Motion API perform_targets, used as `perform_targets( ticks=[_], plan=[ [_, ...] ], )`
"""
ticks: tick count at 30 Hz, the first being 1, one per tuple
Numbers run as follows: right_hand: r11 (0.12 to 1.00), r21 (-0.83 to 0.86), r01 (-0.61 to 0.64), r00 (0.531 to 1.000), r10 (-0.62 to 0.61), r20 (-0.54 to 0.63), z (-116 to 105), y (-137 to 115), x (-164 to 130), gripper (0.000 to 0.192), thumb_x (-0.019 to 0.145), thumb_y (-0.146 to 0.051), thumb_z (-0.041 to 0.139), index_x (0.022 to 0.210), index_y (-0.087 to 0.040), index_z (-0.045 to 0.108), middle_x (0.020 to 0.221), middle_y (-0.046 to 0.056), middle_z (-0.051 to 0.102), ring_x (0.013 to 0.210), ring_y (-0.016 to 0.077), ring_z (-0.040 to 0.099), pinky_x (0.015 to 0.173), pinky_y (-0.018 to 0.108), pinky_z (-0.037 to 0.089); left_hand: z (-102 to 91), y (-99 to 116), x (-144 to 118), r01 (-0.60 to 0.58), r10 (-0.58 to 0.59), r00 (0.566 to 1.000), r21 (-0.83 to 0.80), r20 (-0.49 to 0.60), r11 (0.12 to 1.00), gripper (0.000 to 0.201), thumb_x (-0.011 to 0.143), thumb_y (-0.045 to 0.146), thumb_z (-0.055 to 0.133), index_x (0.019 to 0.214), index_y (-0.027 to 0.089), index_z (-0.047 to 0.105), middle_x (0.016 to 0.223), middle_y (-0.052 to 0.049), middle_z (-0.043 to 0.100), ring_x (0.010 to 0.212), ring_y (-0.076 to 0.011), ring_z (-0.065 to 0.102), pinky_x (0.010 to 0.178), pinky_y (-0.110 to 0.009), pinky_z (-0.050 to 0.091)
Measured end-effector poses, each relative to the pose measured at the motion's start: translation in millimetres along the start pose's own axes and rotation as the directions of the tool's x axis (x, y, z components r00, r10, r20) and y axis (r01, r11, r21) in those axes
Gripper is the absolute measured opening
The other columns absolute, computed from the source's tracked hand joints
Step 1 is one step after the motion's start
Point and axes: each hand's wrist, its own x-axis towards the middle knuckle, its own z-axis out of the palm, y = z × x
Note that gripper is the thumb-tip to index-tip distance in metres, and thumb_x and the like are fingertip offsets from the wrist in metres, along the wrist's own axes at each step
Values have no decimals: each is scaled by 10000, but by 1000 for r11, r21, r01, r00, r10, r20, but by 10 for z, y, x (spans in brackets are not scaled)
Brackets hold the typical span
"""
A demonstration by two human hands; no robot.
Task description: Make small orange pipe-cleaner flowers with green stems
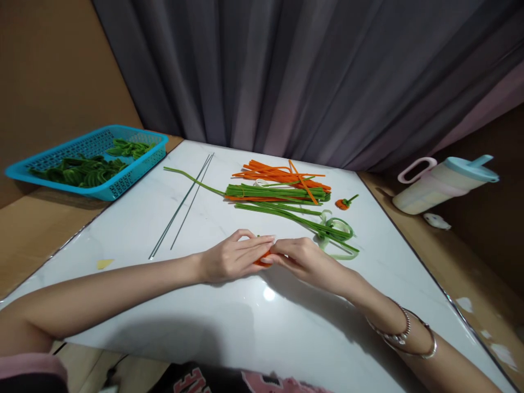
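An orange coiled pipe-cleaner piece [262, 258] is pinched between my two hands above the near middle of the table; most of it is hidden by fingers. My left hand [231, 257] closes on its left side, and a speck of green shows above. From the right, my right hand [301, 257] grips it with thumb and fingertips. Beyond lie a bundle of green pipe cleaners [274, 193] and a loose pile of orange pipe cleaners [272, 172]. A small finished-looking orange ball with a green stem [343, 204] rests at their right.
A blue basket [112, 192] with green pipe-cleaner pieces stands at the far left. Thin dark wires [180, 207] lie left of the bundles. Green ribbon [339, 228] curls beyond my right hand. A tumbler [446, 184] leans at the right; a yellow scrap [105, 263] lies left.
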Motion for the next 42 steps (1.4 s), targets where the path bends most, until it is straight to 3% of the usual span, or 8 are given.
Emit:
perform_targets(
  ticks=[7,14,20,27,30,34,37,42],
  plan=[
    [966,145,-212,973,195,123,-135,31,11,295,908,-395,495,848,-138,628,635,-7,590,468,79,505,519,202,411,-7,-1,-8,85,-84,996,-15,12,996,468,911,194,487,1312,-6,352,1079,-268,641,1080,-254,613,785,-377,497],
    [935,237,-264,952,212,222,-131,23,-15,314,926,-379,449,800,-136,604,661,4,574,478,82,531,502,197,441,6,7,-27,146,-147,989,-34,-15,989,545,876,232,567,1330,39,336,1069,-233,660,1069,-245,621,793,-383,485],
    [973,128,-190,973,169,156,-79,27,-13,291,945,-270,403,751,-137,574,635,1,556,516,88,498,543,209,404,34,12,-35,140,-139,990,-55,21,989,566,881,200,556,1356,28,301,1101,-249,640,1097,-259,602,806,-386,474],
    [982,28,-185,980,182,75,-68,52,-6,212,945,-210,386,845,-154,564,690,6,575,588,107,490,582,220,371,56,39,-4,262,-252,962,-92,104,961,549,894,221,488,1378,76,271,1183,-211,610,1175,-266,542,844,-410,432],
    [974,10,-228,971,226,80,-69,83,-7,230,953,-240,379,871,-148,574,723,25,592,614,120,508,587,229,377,36,46,12,369,-363,927,-64,95,927,429,864,202,488,1272,99,412,1142,-174,637,1099,-260,582,814,-394,419],
    [969,-24,-247,964,248,94,-75,77,-10,251,955,-253,380,912,-145,602,750,40,609,636,132,522,599,246,391,13,58,22,485,-487,872,43,50,874,159,810,252,528,918,144,572,765,-57,665,726,-205,585,708,-367,381],
    [972,-13,-236,966,236,105,-79,48,-11,251,955,-248,385,937,-141,612,792,57,632,669,142,547,617,259,410,10,60,30,477,-479,864,56,154,877,121,802,260,510,748,160,551,643,-27,596,645,-183,508,665,-354,348],
    [975,-3,-221,974,221,50,-9,37,-17,220,954,-268,394,952,-150,579,837,64,642,695,152,573,635,278,445,19,29,31,496,-459,840,-67,288,866,149,830,208,451,705,158,515,637,-19,547,635,-156,471,662,-324,361]
  ],
)
